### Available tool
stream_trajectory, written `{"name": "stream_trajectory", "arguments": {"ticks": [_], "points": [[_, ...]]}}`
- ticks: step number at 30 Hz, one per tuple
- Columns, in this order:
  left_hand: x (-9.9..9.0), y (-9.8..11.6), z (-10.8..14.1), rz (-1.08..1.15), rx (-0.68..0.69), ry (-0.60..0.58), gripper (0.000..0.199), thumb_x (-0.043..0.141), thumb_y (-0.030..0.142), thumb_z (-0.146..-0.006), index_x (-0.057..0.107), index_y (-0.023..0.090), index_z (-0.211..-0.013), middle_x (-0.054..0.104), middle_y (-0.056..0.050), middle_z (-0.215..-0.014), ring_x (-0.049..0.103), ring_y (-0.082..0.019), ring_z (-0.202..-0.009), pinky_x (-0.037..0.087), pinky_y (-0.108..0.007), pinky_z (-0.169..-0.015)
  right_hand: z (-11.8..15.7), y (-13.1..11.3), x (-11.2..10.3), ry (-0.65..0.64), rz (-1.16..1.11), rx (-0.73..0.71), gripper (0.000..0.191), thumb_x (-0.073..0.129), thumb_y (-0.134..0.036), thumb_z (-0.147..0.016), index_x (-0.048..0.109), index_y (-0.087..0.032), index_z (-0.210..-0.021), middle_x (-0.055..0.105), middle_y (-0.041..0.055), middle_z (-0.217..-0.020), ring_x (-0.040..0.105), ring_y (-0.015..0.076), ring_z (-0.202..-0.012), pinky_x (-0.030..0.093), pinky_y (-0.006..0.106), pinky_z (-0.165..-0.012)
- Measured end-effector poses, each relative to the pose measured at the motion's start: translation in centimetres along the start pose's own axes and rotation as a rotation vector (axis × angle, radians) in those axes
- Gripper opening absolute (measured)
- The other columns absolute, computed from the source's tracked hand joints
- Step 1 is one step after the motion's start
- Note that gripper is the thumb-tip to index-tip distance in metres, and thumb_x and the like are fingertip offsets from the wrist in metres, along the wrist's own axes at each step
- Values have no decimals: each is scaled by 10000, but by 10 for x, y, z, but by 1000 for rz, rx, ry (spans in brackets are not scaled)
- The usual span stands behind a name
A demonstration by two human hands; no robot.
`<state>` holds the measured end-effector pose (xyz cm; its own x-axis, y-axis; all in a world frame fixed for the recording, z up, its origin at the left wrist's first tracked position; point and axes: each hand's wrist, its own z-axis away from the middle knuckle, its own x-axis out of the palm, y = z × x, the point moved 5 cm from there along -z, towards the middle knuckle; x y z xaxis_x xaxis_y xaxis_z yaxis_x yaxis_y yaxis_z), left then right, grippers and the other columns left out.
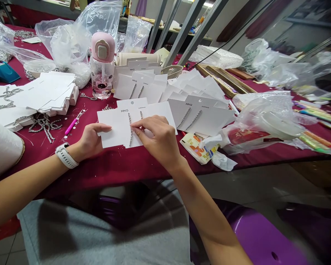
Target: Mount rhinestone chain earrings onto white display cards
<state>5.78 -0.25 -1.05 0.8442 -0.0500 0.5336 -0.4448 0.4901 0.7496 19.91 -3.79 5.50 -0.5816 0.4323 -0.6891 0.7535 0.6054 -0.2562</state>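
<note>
A white card printed "MNG" (118, 127) lies on the maroon tablecloth (107, 167), with two thin rhinestone strands (130, 129) running down it. My left hand (92, 140) rests on the card's left edge, fingers over the paper. My right hand (157, 138) sits over the card's middle, its fingertips at the left strand. The right hand hides part of the other strand. Similar cards with strands (200, 116) lie fanned out just beyond and to the right.
A stack of white die-cut cards (44, 92) stands left, beside loose rhinestone chain (45, 125) and a pink tool (73, 123). Behind stands a pink-capped water bottle (102, 64). Plastic bags (67, 42) crowd the table's back and right. A purple chair (253, 232) sits below.
</note>
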Motion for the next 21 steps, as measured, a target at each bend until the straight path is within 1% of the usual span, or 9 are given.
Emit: {"name": "stream_trajectory", "arguments": {"ticks": [3,7,9,12,14,21], "points": [[-1,0,0,8,6,-9,246,469,136,-607,656,139,-766,672,-50,-699,640,-264,-854,528,-364,-785,2,1,3,-10,-6,29,111,553,-191,-832,636,-213,-763,693,-17,-754,593,144,-756,426,319,-769],[0,-2,0,29,-2,-48,246,485,137,-613,659,146,-787,683,-41,-713,644,-267,-845,529,-369,-792,3,3,2,1,3,34,87,573,-211,-819,648,-221,-776,687,-6,-811,563,170,-848,433,327,-811],[1,-3,0,33,-6,-67,258,486,133,-614,661,148,-803,686,-34,-721,647,-261,-838,527,-370,-799,4,4,0,18,21,19,67,591,-228,-807,657,-227,-818,681,5,-869,545,186,-901,424,341,-842],[2,-3,-1,33,15,-85,261,492,126,-610,659,150,-808,689,-28,-731,652,-251,-827,525,-370,-803,4,6,-5,18,33,-22,119,594,-267,-807,648,-236,-908,662,18,-947,526,201,-959,400,370,-885],[3,-3,-1,32,31,-91,260,503,122,-598,655,149,-806,691,-29,-737,652,-251,-830,524,-374,-804,4,9,-7,2,45,-30,133,582,-286,-817,635,-252,-934,650,15,-973,521,204,-979,382,385,-903],[4,-3,3,10,18,-77,268,500,117,-583,650,158,-802,677,-36,-717,645,-253,-850,516,-383,-816,11,18,-8,-26,77,-10,101,573,-318,-826,631,-267,-891,625,10,-980,505,201,-985,364,382,-908]]}}
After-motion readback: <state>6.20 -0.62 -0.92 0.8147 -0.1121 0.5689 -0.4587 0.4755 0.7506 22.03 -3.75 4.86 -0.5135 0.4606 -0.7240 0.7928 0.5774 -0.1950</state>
